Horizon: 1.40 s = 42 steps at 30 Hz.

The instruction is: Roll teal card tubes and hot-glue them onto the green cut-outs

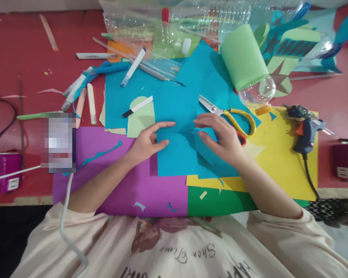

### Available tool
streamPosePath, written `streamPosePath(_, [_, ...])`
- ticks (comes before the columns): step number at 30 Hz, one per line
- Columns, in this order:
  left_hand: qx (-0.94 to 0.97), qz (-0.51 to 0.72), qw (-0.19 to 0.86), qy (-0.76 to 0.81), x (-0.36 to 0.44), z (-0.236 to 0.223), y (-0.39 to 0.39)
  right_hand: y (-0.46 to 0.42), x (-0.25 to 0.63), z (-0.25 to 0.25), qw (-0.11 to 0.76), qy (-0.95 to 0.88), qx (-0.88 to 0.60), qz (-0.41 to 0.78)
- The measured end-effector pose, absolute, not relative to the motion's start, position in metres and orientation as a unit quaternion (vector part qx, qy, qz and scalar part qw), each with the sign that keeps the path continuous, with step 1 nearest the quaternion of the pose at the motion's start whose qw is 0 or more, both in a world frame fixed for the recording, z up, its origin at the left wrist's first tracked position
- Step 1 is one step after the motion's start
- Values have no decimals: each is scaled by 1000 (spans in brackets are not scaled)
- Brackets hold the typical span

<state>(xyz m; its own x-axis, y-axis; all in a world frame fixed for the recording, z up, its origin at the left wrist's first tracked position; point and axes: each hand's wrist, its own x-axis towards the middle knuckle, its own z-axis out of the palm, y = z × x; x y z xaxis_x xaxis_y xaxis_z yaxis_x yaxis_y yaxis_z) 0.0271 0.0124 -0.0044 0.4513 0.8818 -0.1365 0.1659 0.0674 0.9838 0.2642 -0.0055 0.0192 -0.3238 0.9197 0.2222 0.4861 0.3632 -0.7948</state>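
My left hand (149, 141) rests on the left edge of a blue paper sheet (176, 154), index finger stretched out and thumb under it, pinching the paper's edge. My right hand (220, 139) lies flat on the same blue paper, fingers extended and pressing a fold. Yellow-handled scissors (232, 116) lie just beyond my right hand, blades pointing left. A black-tipped white marker (137, 107) sits on a pale green paper shape (142, 119) above my left hand.
Purple (118, 181), green (217, 200) and yellow (278, 162) sheets lie under the blue paper. A glue gun (303, 129) rests at right, its cord trailing down. A green paper roll (242, 56), clear plastic bottles (168, 27), markers and scraps crowd the back. A phone (59, 143) stands at left.
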Motion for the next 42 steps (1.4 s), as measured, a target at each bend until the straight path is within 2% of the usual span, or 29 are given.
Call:
streamPosePath(2, [617, 305, 582, 433, 23, -5, 12, -6, 282, 29, 311, -778, -496, 229])
streamPosePath(5, [616, 312, 571, 445, 17, -6, 11, -5, 314, 33, 209, -786, -564, 143])
streamPosePath(7, [614, 316, 565, 450, 14, -6, 10, -5, 331, 30, 134, -790, -588, 111])
streamPosePath(9, [614, 316, 562, 455, 13, -6, 9, -4, 342, 24, 94, -787, -601, 101])
streamPosePath(17, [598, 317, 585, 447, 16, -3, 5, 10, 340, 13, 30, -792, -609, 42])
streamPosePath(25, [597, 300, 605, 433, 14, -3, 4, 20, 340, 18, -32, -801, -587, 108])
streamPosePath(28, [600, 299, 604, 432, 13, -4, 3, 21, 342, 25, -23, -799, -582, 149])
streamPosePath(37, [626, 342, 575, 400, 11, -9, 2, -5, 360, 53, 132, -688, -574, 423])
streamPosePath(39, [638, 354, 558, 394, 10, -10, 2, -15, 362, 53, 152, -656, -606, 424])
streamPosePath(42, [658, 373, 530, 385, 8, -11, 2, -28, 364, 51, 150, -656, -675, 302])
